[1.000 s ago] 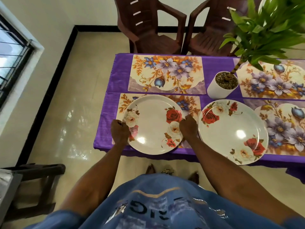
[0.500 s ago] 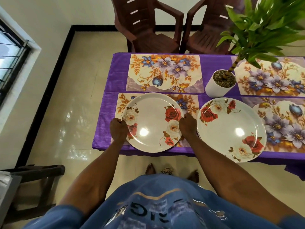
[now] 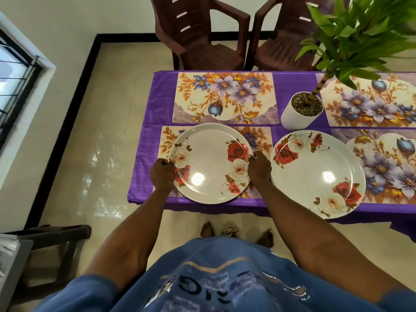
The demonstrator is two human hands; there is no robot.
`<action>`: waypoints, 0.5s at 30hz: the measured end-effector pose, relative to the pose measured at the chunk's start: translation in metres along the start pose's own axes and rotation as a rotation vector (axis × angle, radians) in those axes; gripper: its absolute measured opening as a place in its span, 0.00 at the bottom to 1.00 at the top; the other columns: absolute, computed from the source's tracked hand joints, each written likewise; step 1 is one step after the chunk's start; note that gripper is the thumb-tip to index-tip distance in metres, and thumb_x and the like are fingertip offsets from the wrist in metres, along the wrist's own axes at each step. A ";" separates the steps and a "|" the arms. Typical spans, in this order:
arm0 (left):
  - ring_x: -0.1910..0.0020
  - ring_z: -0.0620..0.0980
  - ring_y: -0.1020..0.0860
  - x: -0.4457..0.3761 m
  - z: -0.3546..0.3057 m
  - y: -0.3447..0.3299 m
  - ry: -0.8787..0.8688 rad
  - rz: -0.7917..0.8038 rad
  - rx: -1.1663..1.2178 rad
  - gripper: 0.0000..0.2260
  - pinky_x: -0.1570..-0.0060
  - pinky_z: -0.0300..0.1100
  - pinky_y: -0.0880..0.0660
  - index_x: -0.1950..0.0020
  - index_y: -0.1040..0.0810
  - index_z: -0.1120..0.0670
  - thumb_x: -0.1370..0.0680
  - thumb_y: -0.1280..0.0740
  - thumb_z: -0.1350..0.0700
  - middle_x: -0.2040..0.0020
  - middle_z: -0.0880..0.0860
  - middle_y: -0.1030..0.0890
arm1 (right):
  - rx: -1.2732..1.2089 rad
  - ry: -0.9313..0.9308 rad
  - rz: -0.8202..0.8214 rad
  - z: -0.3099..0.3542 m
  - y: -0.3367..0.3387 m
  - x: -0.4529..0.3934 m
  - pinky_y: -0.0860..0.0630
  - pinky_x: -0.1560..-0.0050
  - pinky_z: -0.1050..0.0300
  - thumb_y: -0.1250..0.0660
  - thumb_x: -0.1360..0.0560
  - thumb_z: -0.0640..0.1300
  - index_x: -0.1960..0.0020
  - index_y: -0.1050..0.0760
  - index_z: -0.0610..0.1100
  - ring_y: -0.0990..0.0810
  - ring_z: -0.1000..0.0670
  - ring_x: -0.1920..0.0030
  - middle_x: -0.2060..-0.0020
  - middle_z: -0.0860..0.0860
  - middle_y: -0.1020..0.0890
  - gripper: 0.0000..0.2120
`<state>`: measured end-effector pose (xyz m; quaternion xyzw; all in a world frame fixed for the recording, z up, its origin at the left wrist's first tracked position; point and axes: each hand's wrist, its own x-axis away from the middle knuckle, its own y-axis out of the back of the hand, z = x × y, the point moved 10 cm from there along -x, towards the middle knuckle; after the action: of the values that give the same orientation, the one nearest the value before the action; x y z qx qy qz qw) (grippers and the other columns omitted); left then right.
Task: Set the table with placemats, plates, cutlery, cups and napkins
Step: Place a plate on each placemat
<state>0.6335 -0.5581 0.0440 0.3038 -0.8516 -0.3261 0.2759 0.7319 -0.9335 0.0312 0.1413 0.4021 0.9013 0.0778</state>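
Plate point(image 3: 210, 163) barely shifted since earlier; you kept it on the near-left placemat point(image 3: 258, 138), centre frame. Your left hand point(image 3: 161, 174) and right hand point(image 3: 258, 168) gripped its opposite rims. Second plate point(image 3: 317, 172) sat just right, overlapping another placemat point(image 3: 387, 163); plant pot point(image 3: 300, 111) stood behind it.

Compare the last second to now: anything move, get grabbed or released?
Barely any change. Both hands, left hand and right hand, keep the same grip on opposite rims of the left plate, which sits on the near-left placemat; at most it edged slightly away from the table edge. Nothing was released. The right plate, far placemat and potted plant stayed put.
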 end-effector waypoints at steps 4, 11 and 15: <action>0.57 0.51 0.23 -0.003 0.002 -0.001 -0.006 0.016 0.009 0.13 0.58 0.43 0.27 0.47 0.21 0.60 0.21 0.33 0.51 0.52 0.57 0.17 | 0.035 -0.042 0.010 -0.002 0.001 -0.001 0.25 0.48 0.50 0.38 0.18 0.46 0.39 0.25 0.38 0.19 0.39 0.45 0.45 0.41 0.18 0.13; 0.59 0.50 0.23 -0.008 0.006 -0.004 -0.008 0.038 0.011 0.14 0.58 0.43 0.26 0.49 0.19 0.61 0.23 0.30 0.49 0.54 0.57 0.17 | 0.095 -0.062 0.039 0.001 -0.002 0.000 0.24 0.47 0.48 0.42 0.17 0.47 0.35 0.29 0.38 0.20 0.38 0.43 0.42 0.40 0.20 0.16; 0.58 0.51 0.20 -0.009 0.008 -0.006 -0.009 0.050 0.025 0.14 0.59 0.41 0.27 0.50 0.18 0.59 0.23 0.30 0.48 0.56 0.55 0.17 | 0.126 -0.073 0.041 0.003 -0.002 0.001 0.24 0.46 0.48 0.44 0.16 0.44 0.33 0.31 0.37 0.21 0.38 0.42 0.41 0.39 0.21 0.16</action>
<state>0.6363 -0.5529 0.0322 0.2845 -0.8642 -0.3100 0.2761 0.7324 -0.9296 0.0321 0.1867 0.4519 0.8699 0.0647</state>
